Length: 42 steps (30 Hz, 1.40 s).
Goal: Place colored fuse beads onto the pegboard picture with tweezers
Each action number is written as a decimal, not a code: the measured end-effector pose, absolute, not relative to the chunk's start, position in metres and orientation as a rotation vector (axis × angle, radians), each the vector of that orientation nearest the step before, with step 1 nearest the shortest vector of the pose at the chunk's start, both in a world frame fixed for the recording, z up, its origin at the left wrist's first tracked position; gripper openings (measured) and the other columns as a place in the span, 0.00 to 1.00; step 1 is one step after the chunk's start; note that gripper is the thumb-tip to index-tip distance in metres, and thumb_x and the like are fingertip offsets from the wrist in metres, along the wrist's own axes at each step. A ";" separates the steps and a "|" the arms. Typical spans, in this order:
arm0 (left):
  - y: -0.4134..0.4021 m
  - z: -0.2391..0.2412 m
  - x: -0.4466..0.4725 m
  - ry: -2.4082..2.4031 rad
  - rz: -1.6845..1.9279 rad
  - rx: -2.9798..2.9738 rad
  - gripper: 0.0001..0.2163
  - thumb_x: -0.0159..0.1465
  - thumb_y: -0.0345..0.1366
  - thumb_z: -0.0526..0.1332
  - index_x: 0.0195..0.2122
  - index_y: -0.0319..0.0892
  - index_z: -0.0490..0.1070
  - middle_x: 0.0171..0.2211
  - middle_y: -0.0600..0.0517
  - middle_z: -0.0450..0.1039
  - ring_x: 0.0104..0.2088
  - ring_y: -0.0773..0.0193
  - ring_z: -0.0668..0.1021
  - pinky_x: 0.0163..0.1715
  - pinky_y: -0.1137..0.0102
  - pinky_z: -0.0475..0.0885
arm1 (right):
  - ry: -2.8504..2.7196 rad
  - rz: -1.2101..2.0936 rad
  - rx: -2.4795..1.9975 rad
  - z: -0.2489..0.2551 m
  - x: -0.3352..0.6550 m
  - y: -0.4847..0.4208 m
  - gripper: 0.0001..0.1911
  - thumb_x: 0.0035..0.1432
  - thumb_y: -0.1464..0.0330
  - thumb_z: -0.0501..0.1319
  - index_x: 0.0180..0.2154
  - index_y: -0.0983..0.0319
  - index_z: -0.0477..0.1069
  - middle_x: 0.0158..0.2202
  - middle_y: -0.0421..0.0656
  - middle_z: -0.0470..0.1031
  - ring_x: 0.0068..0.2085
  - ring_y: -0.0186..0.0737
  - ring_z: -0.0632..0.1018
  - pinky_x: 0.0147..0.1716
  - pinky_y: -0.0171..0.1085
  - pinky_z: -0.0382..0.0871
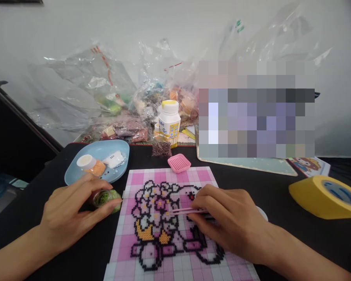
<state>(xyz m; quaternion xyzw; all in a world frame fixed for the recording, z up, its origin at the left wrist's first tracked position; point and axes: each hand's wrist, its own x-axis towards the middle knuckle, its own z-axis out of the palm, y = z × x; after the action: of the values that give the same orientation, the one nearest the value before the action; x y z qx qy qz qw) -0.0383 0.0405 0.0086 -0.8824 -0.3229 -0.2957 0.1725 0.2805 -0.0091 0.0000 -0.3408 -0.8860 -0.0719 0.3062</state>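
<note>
A pink-and-white checked bead pegboard (140,249) lies on the black table, with a part-filled bead picture outlined in black beads (152,218). My right hand (231,220) rests over the board's right side, fingers pinched on pink tweezers (183,211) whose tips point left at the picture. My left hand (73,212) lies left of the board, fingers curled round a small clear jar of green beads (107,198) lying on its side.
A blue oval dish (99,150) holds a small orange bead jar and a white packet. Behind the board sit a pink tray (179,162), a white bottle with yellow cap (169,121) and bags of beads. A yellow tape roll (324,197) lies at right.
</note>
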 end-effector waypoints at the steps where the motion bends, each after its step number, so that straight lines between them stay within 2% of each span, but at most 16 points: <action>1: 0.040 0.010 -0.036 -0.914 -0.847 -2.499 0.14 0.65 0.45 0.58 0.32 0.38 0.70 0.22 0.52 0.74 0.16 0.74 0.72 0.17 0.79 0.64 | -2.348 -0.189 -0.905 0.000 0.281 -0.009 0.06 0.65 0.69 0.54 0.35 0.64 0.66 0.27 0.40 0.72 0.25 0.31 0.72 0.21 0.31 0.62; 8: 0.037 0.017 -0.023 -0.924 -0.895 -2.431 0.18 0.67 0.48 0.54 0.29 0.39 0.70 0.15 0.56 0.70 0.12 0.75 0.70 0.15 0.80 0.62 | -2.354 -0.190 -0.898 0.001 0.279 -0.010 0.07 0.65 0.69 0.54 0.33 0.64 0.66 0.25 0.39 0.71 0.23 0.31 0.72 0.18 0.31 0.59; 19: 0.037 0.018 -0.019 -0.917 -0.942 -2.374 0.20 0.66 0.48 0.55 0.26 0.37 0.72 0.14 0.53 0.71 0.12 0.74 0.72 0.15 0.80 0.63 | -2.391 -0.130 -0.832 -0.002 0.277 -0.012 0.07 0.64 0.71 0.56 0.32 0.64 0.65 0.25 0.39 0.70 0.24 0.31 0.71 0.20 0.31 0.60; 28: 0.037 0.026 -0.013 -1.001 -0.917 -2.385 0.21 0.66 0.52 0.52 0.25 0.42 0.71 0.13 0.58 0.70 0.09 0.75 0.70 0.11 0.80 0.62 | -2.378 -0.161 -0.824 0.002 0.278 -0.012 0.06 0.63 0.70 0.56 0.32 0.64 0.66 0.24 0.39 0.70 0.23 0.30 0.71 0.19 0.31 0.59; 31: 0.040 0.022 -0.023 -1.019 -0.841 -2.467 0.17 0.65 0.50 0.55 0.29 0.43 0.72 0.14 0.59 0.70 0.10 0.75 0.71 0.11 0.80 0.62 | -2.375 -0.169 -0.823 0.003 0.278 -0.011 0.06 0.63 0.71 0.56 0.32 0.64 0.66 0.24 0.39 0.70 0.23 0.31 0.70 0.19 0.30 0.59; 35: 0.042 0.013 -0.038 -0.993 -0.789 -2.500 0.12 0.63 0.46 0.60 0.34 0.41 0.72 0.21 0.54 0.76 0.14 0.74 0.73 0.14 0.79 0.64 | -2.368 -0.206 -0.828 0.003 0.279 -0.012 0.07 0.62 0.70 0.57 0.30 0.64 0.66 0.23 0.38 0.69 0.22 0.30 0.68 0.17 0.32 0.57; 42: 0.040 0.008 -0.043 -0.990 -0.799 -2.492 0.13 0.62 0.46 0.61 0.36 0.40 0.72 0.26 0.52 0.76 0.18 0.73 0.75 0.20 0.78 0.66 | -2.352 -0.271 -0.856 0.005 0.281 -0.010 0.12 0.63 0.67 0.56 0.27 0.63 0.65 0.22 0.38 0.69 0.20 0.29 0.66 0.17 0.32 0.54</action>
<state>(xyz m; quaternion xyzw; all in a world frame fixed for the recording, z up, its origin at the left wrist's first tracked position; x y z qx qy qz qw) -0.0435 0.0401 0.0078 -0.8775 -0.3487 -0.2814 0.1711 0.2814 -0.0101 0.0054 -0.3235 -0.8892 -0.1024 0.3070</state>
